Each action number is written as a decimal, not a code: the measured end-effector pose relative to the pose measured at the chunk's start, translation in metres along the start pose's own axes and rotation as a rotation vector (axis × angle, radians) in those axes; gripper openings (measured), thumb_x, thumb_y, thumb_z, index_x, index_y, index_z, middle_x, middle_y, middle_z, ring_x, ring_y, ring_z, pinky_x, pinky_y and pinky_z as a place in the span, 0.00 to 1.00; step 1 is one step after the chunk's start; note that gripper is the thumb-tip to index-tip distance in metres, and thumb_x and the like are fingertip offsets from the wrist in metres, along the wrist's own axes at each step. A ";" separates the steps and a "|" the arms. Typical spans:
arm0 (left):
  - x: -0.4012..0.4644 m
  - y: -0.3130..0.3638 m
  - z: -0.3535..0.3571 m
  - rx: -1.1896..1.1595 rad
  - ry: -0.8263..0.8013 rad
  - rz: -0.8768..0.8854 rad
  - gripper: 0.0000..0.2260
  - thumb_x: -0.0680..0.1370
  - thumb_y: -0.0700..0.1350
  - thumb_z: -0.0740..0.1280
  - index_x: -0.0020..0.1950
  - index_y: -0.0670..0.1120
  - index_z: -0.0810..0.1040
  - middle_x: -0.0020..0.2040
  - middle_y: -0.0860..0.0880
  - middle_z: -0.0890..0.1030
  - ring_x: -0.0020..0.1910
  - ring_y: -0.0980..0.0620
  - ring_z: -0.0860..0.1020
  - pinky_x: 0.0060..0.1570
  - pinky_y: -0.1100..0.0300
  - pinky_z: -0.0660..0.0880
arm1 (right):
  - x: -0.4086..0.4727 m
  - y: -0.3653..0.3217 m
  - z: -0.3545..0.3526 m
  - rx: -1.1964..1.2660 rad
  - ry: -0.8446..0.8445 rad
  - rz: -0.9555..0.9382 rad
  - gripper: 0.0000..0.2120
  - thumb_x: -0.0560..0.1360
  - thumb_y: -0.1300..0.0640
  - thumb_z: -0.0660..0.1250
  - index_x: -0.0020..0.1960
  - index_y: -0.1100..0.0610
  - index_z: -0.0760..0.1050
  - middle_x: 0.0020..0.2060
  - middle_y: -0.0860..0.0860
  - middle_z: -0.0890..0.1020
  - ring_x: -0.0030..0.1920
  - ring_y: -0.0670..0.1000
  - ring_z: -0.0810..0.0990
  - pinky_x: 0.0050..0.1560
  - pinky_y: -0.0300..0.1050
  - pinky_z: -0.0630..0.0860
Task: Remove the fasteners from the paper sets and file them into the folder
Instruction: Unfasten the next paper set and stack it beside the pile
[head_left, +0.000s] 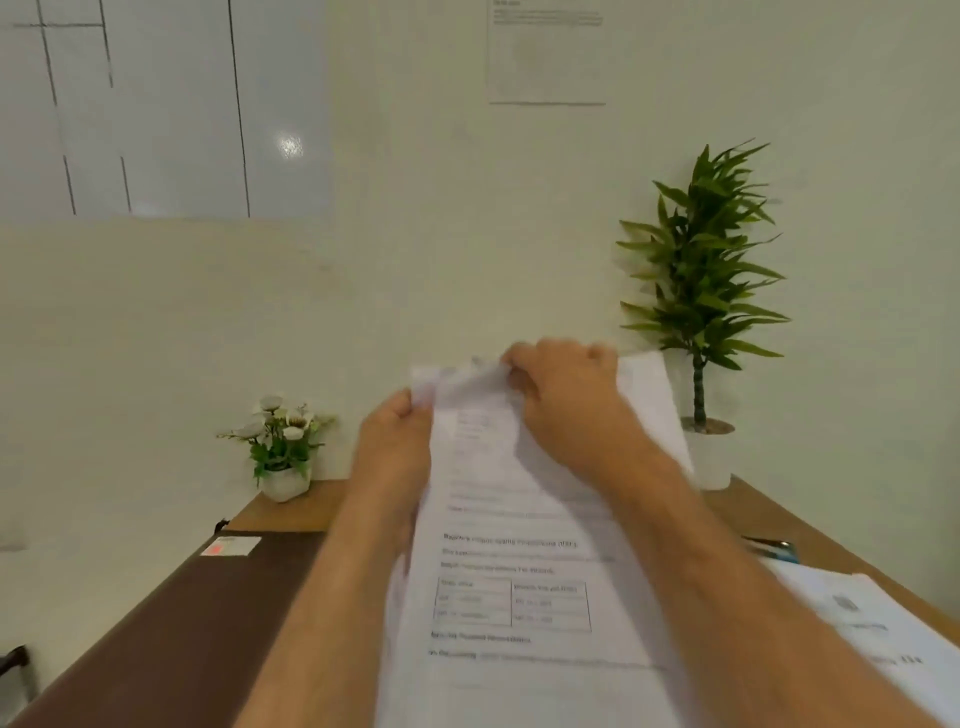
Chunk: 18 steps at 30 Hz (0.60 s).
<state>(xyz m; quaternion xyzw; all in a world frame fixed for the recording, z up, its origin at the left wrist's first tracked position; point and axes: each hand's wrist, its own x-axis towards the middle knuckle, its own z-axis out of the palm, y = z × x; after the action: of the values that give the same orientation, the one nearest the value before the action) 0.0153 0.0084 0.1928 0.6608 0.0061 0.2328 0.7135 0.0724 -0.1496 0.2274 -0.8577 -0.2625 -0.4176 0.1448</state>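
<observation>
While the wide-angle head view looked down the desk, these lines ran from its left side to its right.

Dark brown folder (208, 613): lay flat at about eight o'clock, a small white and red label (231, 546) near its far edge; likely parked there to receive the freed sheets.

Small white pot of pale flowers (283, 447): stood at nine o'clock on the brown wooden desk (291, 512), against the wall and clear of the work.

Left hand (397, 452): pinched the upper left corner of the white printed paper set (519, 571), thumb on top, seemingly to brace it.

Paper set: held raised and tilted at centre, above the desk; its top corner was blurred, so no fastener could be made out.

Right hand (566, 400): fingers curled over the top edge at twelve o'clock, gripping at that corner, apparently working at the binding.

Tall green plant in a white pot (698, 280): stood at two o'clock by the wall.

Loose white printed sheets (872, 618): lay at four o'clock, probably awaiting their turn, a dark object just beyond them too blurred to name.
</observation>
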 end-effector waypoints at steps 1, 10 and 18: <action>0.001 -0.023 0.001 0.040 -0.006 -0.092 0.07 0.81 0.42 0.66 0.48 0.47 0.84 0.44 0.41 0.86 0.39 0.45 0.81 0.39 0.51 0.74 | -0.012 0.007 0.022 0.041 -0.145 0.054 0.12 0.81 0.57 0.56 0.58 0.47 0.75 0.46 0.48 0.76 0.54 0.54 0.75 0.60 0.53 0.60; -0.002 -0.169 0.000 0.199 -0.104 -0.296 0.11 0.80 0.52 0.67 0.61 0.51 0.81 0.53 0.50 0.86 0.51 0.49 0.85 0.55 0.45 0.81 | -0.122 0.042 0.135 0.076 -0.419 0.209 0.15 0.83 0.50 0.56 0.65 0.41 0.76 0.52 0.45 0.74 0.60 0.50 0.69 0.67 0.50 0.56; 0.000 -0.180 0.006 0.390 -0.051 -0.172 0.12 0.75 0.52 0.64 0.55 0.52 0.82 0.52 0.52 0.85 0.51 0.50 0.83 0.53 0.48 0.81 | -0.136 0.044 0.157 0.206 -0.137 0.227 0.06 0.76 0.52 0.71 0.51 0.47 0.85 0.55 0.43 0.76 0.62 0.48 0.63 0.58 0.44 0.54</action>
<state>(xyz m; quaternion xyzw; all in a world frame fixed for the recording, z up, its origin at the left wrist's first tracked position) 0.0759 -0.0004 0.0236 0.7892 0.0894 0.1484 0.5892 0.1280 -0.1578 0.0228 -0.8889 -0.2145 -0.3101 0.2603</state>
